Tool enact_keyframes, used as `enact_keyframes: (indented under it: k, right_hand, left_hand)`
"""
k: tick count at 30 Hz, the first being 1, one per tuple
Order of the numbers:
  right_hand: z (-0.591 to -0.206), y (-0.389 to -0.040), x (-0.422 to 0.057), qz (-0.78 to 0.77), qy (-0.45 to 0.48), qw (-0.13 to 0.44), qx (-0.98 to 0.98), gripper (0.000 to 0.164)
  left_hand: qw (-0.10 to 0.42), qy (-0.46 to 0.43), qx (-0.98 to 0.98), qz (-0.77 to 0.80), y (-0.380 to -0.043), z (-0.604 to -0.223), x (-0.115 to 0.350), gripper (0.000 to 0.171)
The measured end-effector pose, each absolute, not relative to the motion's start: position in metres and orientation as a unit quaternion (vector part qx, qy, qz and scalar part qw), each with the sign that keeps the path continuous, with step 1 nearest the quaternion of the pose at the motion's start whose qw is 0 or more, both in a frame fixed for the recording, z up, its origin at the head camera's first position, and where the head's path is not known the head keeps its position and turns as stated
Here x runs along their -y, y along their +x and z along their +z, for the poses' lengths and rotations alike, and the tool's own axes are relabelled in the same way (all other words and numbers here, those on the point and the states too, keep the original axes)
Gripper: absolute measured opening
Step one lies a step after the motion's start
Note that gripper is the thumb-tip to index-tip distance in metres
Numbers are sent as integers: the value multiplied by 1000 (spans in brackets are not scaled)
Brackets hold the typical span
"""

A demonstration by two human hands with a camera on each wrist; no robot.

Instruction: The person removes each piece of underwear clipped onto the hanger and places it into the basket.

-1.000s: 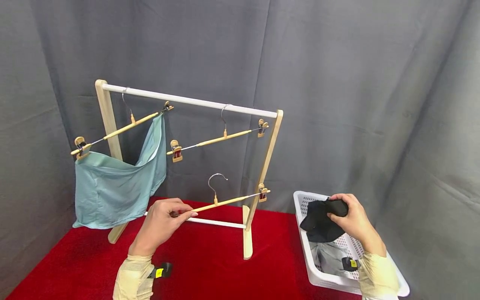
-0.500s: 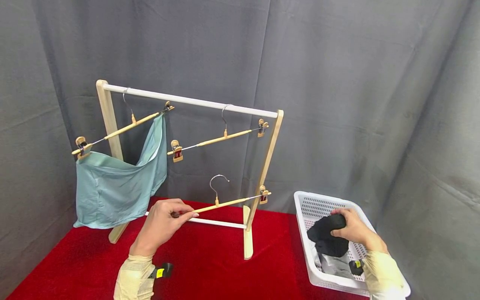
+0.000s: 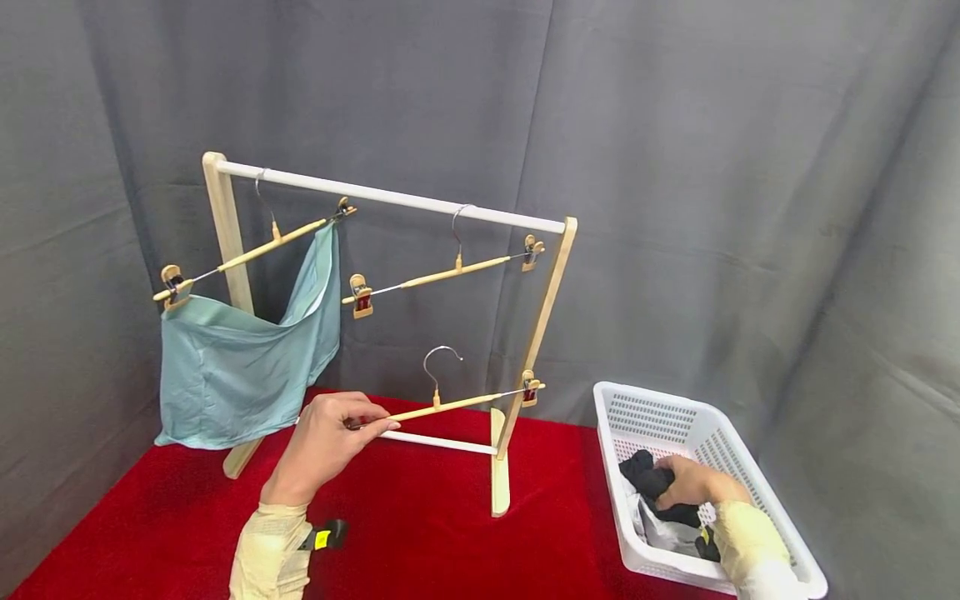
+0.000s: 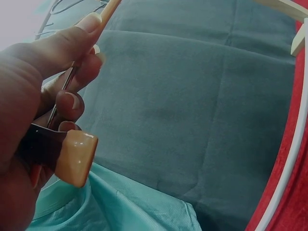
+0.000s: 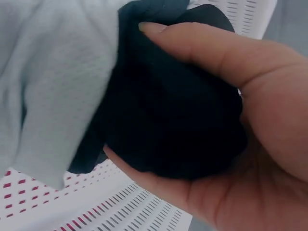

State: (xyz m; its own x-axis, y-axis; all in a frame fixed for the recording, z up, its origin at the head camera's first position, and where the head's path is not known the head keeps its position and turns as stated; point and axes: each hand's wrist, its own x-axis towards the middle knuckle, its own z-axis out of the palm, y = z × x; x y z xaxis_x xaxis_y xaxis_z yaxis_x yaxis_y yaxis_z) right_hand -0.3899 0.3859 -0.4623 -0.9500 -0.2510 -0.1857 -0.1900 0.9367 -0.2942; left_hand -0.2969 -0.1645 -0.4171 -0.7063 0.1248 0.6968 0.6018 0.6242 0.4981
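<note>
My left hand (image 3: pixel 326 442) pinches one end of a wooden clip hanger (image 3: pixel 420 412), holding it in the air in front of the rack. In the left wrist view, thumb and fingers grip the rod, and one clip (image 4: pixel 77 156) sits by the palm. My right hand (image 3: pixel 701 482) is down inside the white basket (image 3: pixel 615 500) at the right. Its thumb and fingers are curled round a bunched black cloth (image 5: pixel 178 106). Beside that, a light grey cloth (image 5: pixel 62 86) lies in the basket. The black cloth's exact kind cannot be made out.
A wooden rack with a white top bar (image 3: pixel 397 198) stands on the red tablecloth (image 3: pixel 420 533). From it hang an unloaded clip hanger (image 3: pixel 459 271) and another holding a teal cloth (image 3: pixel 232 375). Grey curtains (image 3: pixel 675 208) close off the back and sides.
My right hand has lowered the black cloth from above the basket's rim down into it. The left hand and its hanger have stayed nearly still; the head view has shifted slightly.
</note>
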Motion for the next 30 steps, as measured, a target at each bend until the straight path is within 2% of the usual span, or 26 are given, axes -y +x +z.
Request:
enact_keyframes:
  k: [10, 15, 20, 26, 30]
  right_hand:
    - [-472, -388, -385, -113, -86, 152, -978, 57]
    - [-476, -387, -385, -123, -100, 147, -976, 44]
    - [-477, -384, -382, -126, -105, 141, -976, 39]
    - [-475, -381, -381, -161, -103, 138, -972, 39]
    - [-466, -383, -383, -161, -100, 131, -973, 47]
  left_hand:
    - [307, -191, 852, -379, -294, -415, 164, 13]
    - [306, -191, 853, -379, -295, -415, 165, 14]
    - [312, -197, 848, -380, -295, -415, 166, 13]
    - [310, -193, 851, -377, -294, -416, 166, 13]
    - [314, -195, 850, -374, -295, -415, 166, 14]
